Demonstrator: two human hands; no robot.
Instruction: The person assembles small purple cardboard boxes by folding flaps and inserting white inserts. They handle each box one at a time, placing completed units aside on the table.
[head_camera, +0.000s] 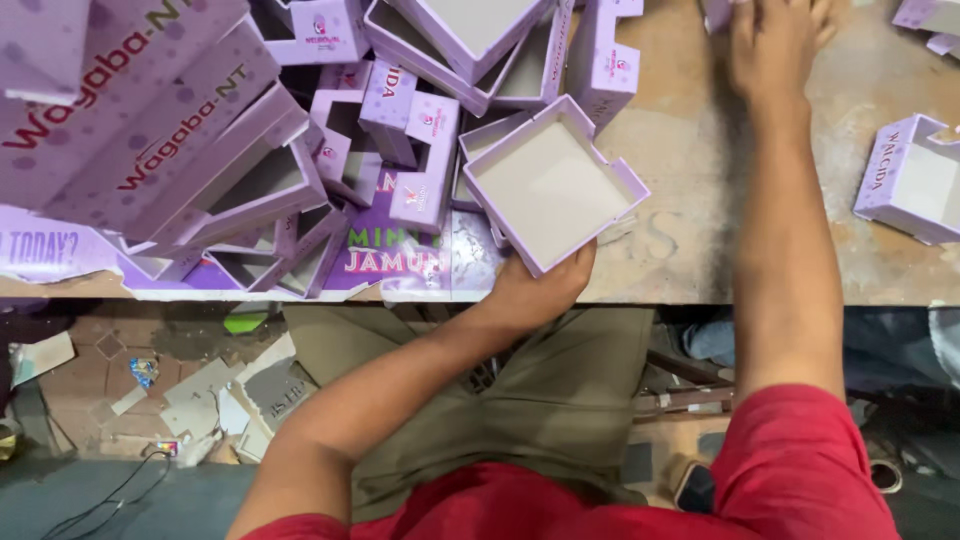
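Brown tabletop (690, 200) fills my view. My left hand (535, 285) grips a purple box tray (555, 185) by its near corner, at the table's front edge beside a pile of purple boxes (250, 150). My right hand (775, 40) reaches far across; I cannot tell its grip. 1 more tray (915, 180) sits on the right.

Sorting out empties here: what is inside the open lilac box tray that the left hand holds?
Nothing: the box tray shows a bare grey floor. The left hand grips its near corner, covering that bit.
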